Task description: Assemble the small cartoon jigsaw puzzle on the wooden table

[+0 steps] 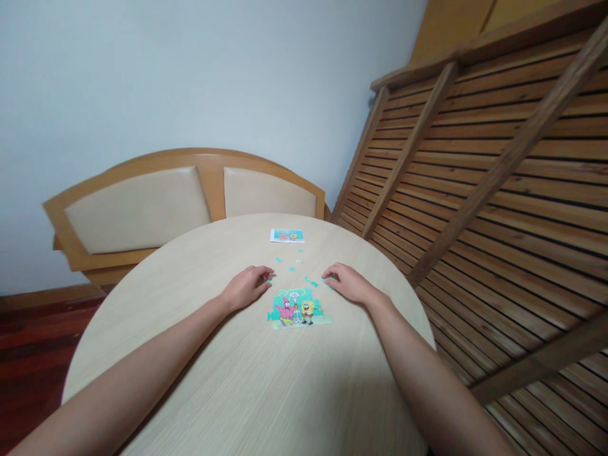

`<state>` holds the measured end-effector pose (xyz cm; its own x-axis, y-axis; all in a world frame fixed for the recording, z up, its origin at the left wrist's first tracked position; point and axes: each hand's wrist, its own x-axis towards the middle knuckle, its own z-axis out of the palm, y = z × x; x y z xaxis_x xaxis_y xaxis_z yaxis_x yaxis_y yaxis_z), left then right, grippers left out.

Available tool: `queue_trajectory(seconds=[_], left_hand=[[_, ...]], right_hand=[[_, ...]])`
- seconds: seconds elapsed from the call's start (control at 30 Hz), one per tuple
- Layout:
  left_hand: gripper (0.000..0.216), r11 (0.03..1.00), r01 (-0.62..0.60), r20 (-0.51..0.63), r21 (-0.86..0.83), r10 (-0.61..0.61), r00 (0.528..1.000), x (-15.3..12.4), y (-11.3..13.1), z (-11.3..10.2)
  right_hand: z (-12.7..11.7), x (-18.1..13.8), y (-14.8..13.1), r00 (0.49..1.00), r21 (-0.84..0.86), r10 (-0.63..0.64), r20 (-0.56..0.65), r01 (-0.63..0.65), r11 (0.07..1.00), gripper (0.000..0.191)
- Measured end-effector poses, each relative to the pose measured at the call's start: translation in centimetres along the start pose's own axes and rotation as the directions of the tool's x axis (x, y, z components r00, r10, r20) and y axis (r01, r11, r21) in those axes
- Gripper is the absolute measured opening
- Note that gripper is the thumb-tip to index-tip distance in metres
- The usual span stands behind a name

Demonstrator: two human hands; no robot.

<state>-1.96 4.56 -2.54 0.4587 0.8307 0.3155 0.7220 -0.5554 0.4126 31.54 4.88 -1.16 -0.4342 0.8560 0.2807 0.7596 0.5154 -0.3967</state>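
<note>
A partly joined jigsaw puzzle [298, 309] lies flat on the table, showing a pink starfish, a grey-green figure and a yellow sponge character on a teal ground. Left of its upper edge rests my left hand [247, 286], thumb and fingers apart, with a small teal piece by the fingertips. My right hand [349, 283] is at the upper right of the puzzle, fingers curled towards the thumb on a teal puzzle piece [323, 278]. Between the hands lie several loose puzzle pieces [311, 282]. Their exact shapes are too small to make out.
Farther back on the round pale wooden table [209, 373] lies a picture card [287, 236] with similar characters. Behind the table stands a padded wooden headboard [142, 206] against a pale wall. A slatted wooden frame [475, 164] leans at the right.
</note>
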Motion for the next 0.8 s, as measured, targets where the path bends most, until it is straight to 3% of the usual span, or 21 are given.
queue_trajectory(seconds=[0.23,0.5,0.67,0.8], left_hand=[[0.033,0.961,-0.08,0.04,-0.266,0.094,0.995,0.1,-0.1,0.8],[0.034,0.984,-0.037,0.0,-0.172,0.038,0.999,0.0,0.3,0.6],[0.033,0.96,-0.022,0.05,-0.279,0.037,0.998,0.0,0.3,0.7],[0.032,0.908,-0.018,0.09,-0.419,0.061,0.994,-0.1,0.1,0.8]], right_hand=[[1.9,0.8,-2.4,0.997,-0.016,-0.066,-0.033,0.066,0.998,0.023],[2.9,1.6,-3.3,0.999,-0.017,-0.013,-0.031,0.013,1.0,0.019],[3.3,1.8,-3.0,0.997,-0.012,0.063,-0.048,-0.063,0.998,0.016],[3.3,1.6,-3.2,0.996,0.06,0.057,-0.067,-0.053,0.997,0.017]])
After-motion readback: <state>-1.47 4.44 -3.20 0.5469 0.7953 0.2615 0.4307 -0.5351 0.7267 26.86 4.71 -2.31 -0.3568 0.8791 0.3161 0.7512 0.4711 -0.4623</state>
